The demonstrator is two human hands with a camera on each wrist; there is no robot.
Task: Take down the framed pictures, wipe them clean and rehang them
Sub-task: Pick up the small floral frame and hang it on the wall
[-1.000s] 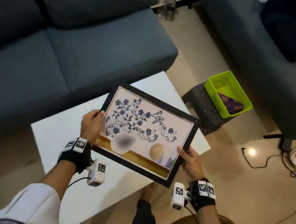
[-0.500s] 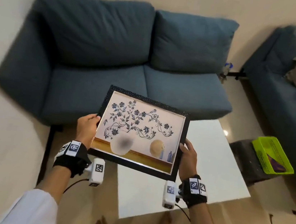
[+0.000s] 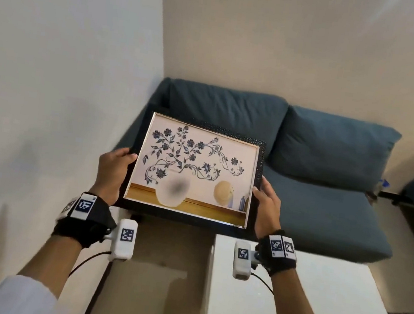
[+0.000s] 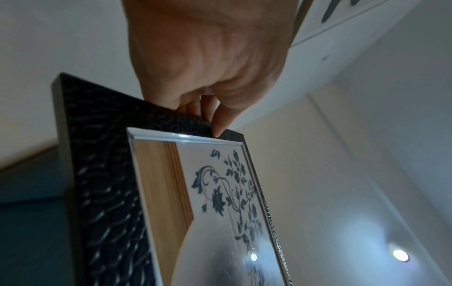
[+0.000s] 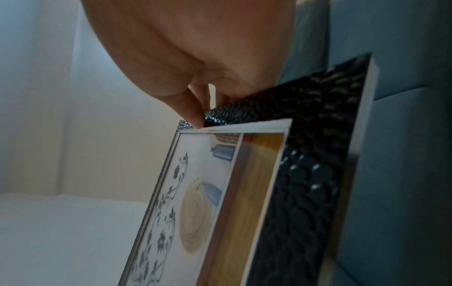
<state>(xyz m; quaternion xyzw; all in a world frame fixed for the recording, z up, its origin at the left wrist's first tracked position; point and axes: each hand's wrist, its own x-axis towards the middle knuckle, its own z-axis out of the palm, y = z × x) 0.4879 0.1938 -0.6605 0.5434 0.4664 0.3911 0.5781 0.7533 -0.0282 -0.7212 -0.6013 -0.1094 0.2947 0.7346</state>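
step: rehang, judged | black textured-frame floral picture [image 3: 193,173] held in the air above the blue fabric sofa [image 3: 326,199] | left hand [image 3: 112,170] and right hand [image 3: 266,207] grip its side edges | next: you raise it level to the white wall [image 3: 55,58]; hook not visible

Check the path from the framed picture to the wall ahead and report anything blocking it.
The blue sofa stands against the wall directly beyond the framed picture, which the left hand and right hand hold by its sides. No hook shows, so the hanging spot is unknown.
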